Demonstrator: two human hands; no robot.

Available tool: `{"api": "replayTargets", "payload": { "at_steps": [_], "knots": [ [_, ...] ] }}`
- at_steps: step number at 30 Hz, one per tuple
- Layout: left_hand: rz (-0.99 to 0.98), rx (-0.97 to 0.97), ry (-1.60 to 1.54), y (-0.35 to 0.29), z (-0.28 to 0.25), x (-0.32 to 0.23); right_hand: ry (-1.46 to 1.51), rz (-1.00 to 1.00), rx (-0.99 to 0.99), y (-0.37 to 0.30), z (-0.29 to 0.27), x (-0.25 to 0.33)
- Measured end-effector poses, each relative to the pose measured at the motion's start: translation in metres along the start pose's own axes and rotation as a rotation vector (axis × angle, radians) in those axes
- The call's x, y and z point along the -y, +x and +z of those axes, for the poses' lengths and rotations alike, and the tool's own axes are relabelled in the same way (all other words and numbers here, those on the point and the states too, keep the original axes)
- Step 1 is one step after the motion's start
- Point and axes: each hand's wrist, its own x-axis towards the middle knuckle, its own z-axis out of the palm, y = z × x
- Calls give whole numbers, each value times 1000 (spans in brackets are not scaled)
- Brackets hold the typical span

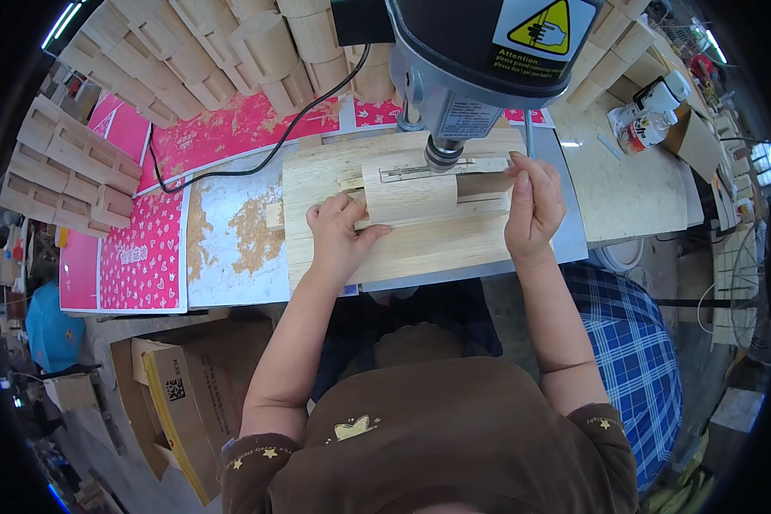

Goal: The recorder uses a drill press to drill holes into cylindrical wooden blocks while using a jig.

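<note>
A pale wooden block [409, 197] with a rounded top and pencilled lines lies on a flat wooden board [437, 244], under the drill chuck [443, 154] of a bench drill press [480, 51]. My left hand [343, 233] grips the block's left end, fingers bent against it and thumb stretched along its front edge. At the right end, beside an open recess in the wood, my right hand [535, 206] is closed in a pinch. Its fingertips meet near a thin pale strip and a metal rod [528, 133]; what they hold is unclear. Any drill bit is hard to make out.
Stacked slotted wooden blocks [265, 51] line the back, with more on the left [68, 171]. A black cable [265, 163] curves over pink patterned sheets [141, 248] and sawdust. At right stands a clear plastic bottle [647, 133]; below left is a cardboard box [197, 394].
</note>
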Motion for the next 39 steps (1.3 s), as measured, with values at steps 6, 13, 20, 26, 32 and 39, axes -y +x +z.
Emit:
{"api": "replayTargets", "payload": {
  "at_steps": [6,13,20,26,32,39],
  "knots": [
    [-4,8,-15,1,0,-2,-52,10,6,87,-41,30],
    [-48,-1,-5,10,23,-26,-128,208,254,203,0,-9],
    [-31,28,-27,11,27,-23,-87,129,162,112,-54,44],
    [-44,37,-32,11,27,-24,26,92,13,14,-18,15],
    [-39,32,-20,11,27,-24,64,-172,-71,0,4,-18],
    [-67,48,-34,13,26,-26,-73,-2,-18,128,-30,17]
  ]
}}
